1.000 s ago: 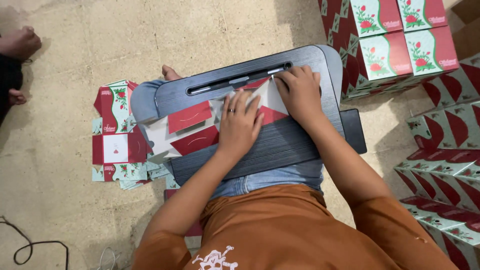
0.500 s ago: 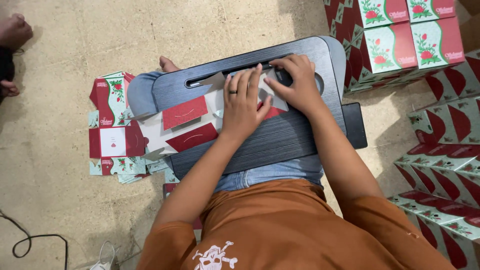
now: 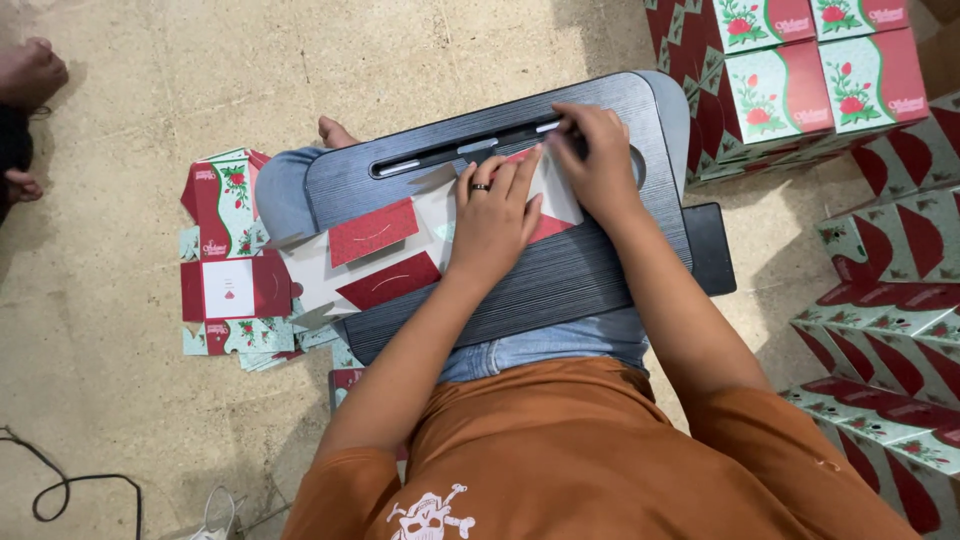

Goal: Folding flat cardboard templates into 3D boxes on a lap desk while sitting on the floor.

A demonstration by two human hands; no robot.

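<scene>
Pressing flat, left hand (image 3: pixel 492 218) and right hand (image 3: pixel 600 160) pin the unfolded red-and-white cardboard carton blank (image 3: pixel 400 250) at frame centre on the black ribbed lap tray (image 3: pixel 560 280), neither clenched.

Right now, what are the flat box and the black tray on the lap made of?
The flat box under the left hand looks like thin printed cardboard: it lies in flat panels with creased flaps, red and white, slightly glossy. The tray is probably plastic or laminated board: dark, stiff, with fine ridged lines, rounded corners and a moulded slot. The right hand presses near that slot.
</scene>
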